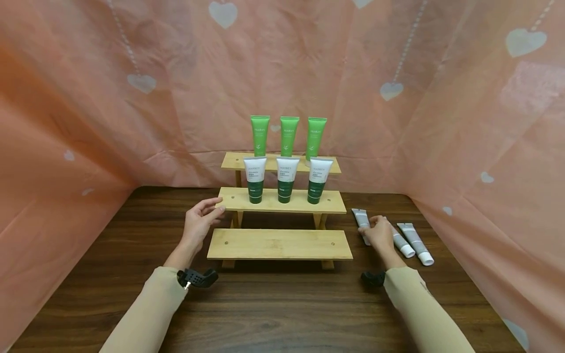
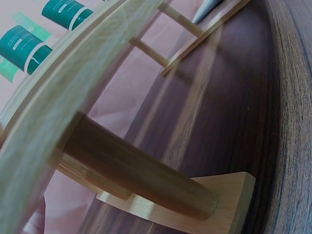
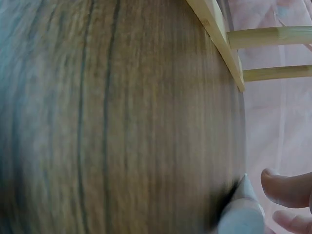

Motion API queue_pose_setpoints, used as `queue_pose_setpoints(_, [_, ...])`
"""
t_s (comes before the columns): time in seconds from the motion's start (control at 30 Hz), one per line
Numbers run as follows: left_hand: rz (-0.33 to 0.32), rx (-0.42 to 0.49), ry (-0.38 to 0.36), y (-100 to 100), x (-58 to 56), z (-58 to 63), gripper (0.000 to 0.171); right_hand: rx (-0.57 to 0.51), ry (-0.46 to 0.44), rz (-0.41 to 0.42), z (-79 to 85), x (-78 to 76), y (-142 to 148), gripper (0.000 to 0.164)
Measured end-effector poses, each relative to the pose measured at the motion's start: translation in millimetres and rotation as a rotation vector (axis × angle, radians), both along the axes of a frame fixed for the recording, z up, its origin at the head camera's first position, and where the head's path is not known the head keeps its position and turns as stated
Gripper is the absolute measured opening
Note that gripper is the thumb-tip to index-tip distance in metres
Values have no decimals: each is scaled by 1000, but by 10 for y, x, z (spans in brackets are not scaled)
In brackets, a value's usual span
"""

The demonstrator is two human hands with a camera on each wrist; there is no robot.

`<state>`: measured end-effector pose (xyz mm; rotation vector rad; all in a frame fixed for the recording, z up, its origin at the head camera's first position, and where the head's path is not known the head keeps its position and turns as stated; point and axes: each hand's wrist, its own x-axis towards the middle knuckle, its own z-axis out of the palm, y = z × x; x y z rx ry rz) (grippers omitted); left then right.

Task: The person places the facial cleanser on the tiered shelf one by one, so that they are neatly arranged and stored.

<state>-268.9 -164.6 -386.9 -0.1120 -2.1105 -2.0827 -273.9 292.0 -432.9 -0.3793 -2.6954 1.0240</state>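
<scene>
A three-tier wooden display stand (image 1: 280, 243) stands on the table. My left hand (image 1: 200, 221) holds the left end of its middle tier between thumb and fingers; the left wrist view shows little of that hand. To the stand's right lie three grey tubes with white caps. My right hand (image 1: 380, 235) is over the leftmost grey tube (image 1: 360, 218), partly covering it and the middle grey tube (image 1: 402, 244). In the right wrist view, the thumb (image 3: 287, 189) and a finger stand apart from a tube (image 3: 242, 217). The rightmost grey tube (image 1: 416, 242) lies untouched.
Three white-and-green tubes (image 1: 286, 179) stand on the middle tier, and three bright green tubes (image 1: 289, 136) on the top tier. The bottom tier is bare wood. A pink curtain (image 1: 185, 98) with hearts encloses the dark wooden table (image 1: 273, 314) at the back and sides.
</scene>
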Motion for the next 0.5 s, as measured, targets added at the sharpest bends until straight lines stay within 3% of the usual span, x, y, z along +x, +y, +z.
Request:
queue_pose_setpoints(0.17, [-3,3,0,1,-11,6,39,32,-76,-16,-20,-45,-9,58])
queue_pose_setpoints(0.5, [-1,4,-6,-4,-4,26,38,55,-149,-2,-66,-111,43,54])
